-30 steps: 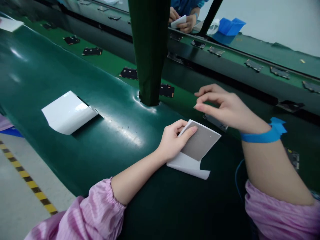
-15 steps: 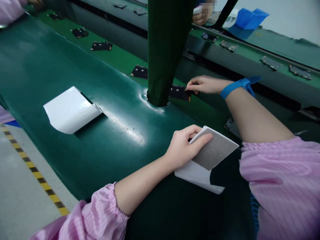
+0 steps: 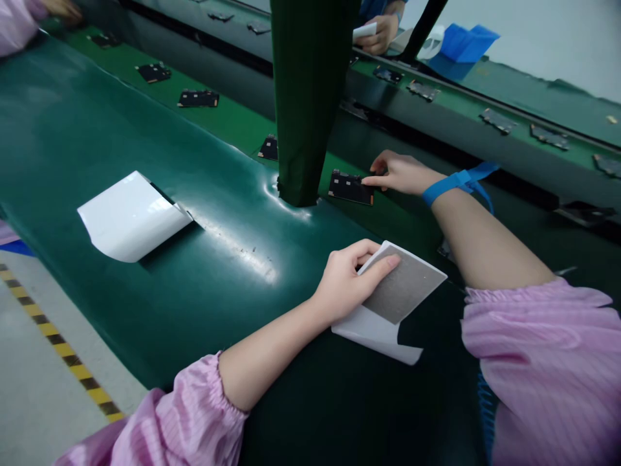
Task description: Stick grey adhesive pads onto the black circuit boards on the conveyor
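Observation:
My left hand [image 3: 347, 281] is closed on the corner of a grey square pad [image 3: 402, 290], holding it tilted over a curled white backing sheet [image 3: 376, 336] on the green mat. My right hand [image 3: 398, 173], with a blue wrist strap [image 3: 453, 183], reaches out to the conveyor and pinches the right edge of a small black circuit board [image 3: 350, 187]. The board lies flat on the belt, just right of a dark green post [image 3: 308, 97].
A curled white sheet [image 3: 132, 217] lies on the mat at left. More black boards [image 3: 198, 99] sit along the near green belt, and several others [image 3: 495, 121] on the far one. Another person's hands [image 3: 376, 32] hold a white piece beyond the post. Yellow-black floor tape [image 3: 53, 340] runs lower left.
My right hand left the space above the grey pad, reached out to the conveyor and took hold of the black board. My left hand kept its grip on the pad.

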Demonstrator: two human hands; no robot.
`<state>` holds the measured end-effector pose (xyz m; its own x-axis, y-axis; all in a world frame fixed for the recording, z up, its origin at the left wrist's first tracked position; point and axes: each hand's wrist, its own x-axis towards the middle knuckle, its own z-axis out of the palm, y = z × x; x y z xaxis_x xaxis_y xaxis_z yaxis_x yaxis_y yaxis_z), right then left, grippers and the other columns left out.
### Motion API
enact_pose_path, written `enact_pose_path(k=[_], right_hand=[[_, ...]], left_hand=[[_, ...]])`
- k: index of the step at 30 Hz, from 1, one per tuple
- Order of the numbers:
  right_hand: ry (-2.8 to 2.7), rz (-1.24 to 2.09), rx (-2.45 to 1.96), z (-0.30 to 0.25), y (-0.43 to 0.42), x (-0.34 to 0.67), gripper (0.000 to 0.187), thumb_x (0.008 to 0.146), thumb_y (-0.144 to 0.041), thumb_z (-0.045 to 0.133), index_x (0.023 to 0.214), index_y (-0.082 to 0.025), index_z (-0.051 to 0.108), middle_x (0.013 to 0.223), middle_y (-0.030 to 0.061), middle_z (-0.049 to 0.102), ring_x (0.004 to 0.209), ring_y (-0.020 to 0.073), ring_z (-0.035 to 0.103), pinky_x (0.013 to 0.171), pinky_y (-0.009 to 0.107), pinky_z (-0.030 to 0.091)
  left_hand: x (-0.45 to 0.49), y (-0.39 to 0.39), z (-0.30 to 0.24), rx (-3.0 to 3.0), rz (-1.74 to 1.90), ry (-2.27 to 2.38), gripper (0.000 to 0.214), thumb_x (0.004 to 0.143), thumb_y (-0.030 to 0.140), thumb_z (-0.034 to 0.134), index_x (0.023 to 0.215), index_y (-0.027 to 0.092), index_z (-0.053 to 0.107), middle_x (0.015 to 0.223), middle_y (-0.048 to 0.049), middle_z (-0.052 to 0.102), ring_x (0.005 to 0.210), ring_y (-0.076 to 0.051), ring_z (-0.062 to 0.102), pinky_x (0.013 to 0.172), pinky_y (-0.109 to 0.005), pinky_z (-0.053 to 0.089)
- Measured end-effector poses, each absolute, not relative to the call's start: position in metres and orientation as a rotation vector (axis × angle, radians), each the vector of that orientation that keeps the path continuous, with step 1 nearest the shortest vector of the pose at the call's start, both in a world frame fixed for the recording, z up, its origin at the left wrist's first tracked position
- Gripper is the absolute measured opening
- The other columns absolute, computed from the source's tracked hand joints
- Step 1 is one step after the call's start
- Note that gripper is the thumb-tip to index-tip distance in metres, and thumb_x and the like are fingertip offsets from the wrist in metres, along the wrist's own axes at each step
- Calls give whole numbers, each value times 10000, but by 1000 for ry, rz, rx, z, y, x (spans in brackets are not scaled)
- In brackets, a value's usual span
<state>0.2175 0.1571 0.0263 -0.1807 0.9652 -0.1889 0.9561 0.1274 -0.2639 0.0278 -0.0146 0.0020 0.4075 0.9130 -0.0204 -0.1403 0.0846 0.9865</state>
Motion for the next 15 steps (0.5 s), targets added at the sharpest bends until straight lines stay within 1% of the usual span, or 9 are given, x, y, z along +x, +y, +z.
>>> enact_pose_path(k=[2,3,5,8,9,12,15], right_hand=[[-2222,519,-2002,27,147,222,510,781,-527,608,1165,-192,615,1063,119,670,705,223,631,689,370,479],[-2202,546,-1986,28,141,224,536,780,-550,597,1180,-192,611,1085,124,662,723,229,634,702,380,486],[-2224,608,-1918,26,128,231,567,742,-593,614,1147,-197,638,1099,125,649,786,248,636,737,398,498],[-2255,600,-1795,17,109,240,630,604,-604,720,1095,-213,669,1175,123,604,869,271,625,804,437,506],[-2244,574,-1772,14,104,242,638,578,-593,738,1087,-213,671,1203,126,585,878,274,623,825,454,505],[-2195,503,-1760,17,90,244,581,583,-541,743,1054,-208,672,1244,139,552,909,288,619,858,484,500],[-2151,383,-1799,46,75,247,494,635,-437,722,1051,-178,659,1273,172,528,1081,330,570,919,461,476]], left_hand=[[28,-15,2,1222,942,809,210,839,377,600,767,180,597,613,32,525,567,-90,452,552,-225,343],[28,-15,2,1220,949,806,209,841,376,600,770,180,599,618,32,526,572,-91,454,554,-224,344],[27,-14,2,1220,953,805,209,844,376,602,774,179,603,626,29,528,582,-92,460,557,-223,346],[27,-14,2,1219,948,801,220,845,388,603,778,178,610,641,21,542,589,-98,472,554,-222,352],[27,-14,2,1215,947,799,224,844,394,604,783,178,613,647,17,550,591,-100,479,552,-223,355],[27,-15,2,1185,947,798,235,837,408,611,794,177,617,655,11,571,590,-105,497,544,-222,362],[27,-15,0,1153,953,799,246,834,410,617,786,168,608,642,15,574,574,-98,502,536,-216,366]])
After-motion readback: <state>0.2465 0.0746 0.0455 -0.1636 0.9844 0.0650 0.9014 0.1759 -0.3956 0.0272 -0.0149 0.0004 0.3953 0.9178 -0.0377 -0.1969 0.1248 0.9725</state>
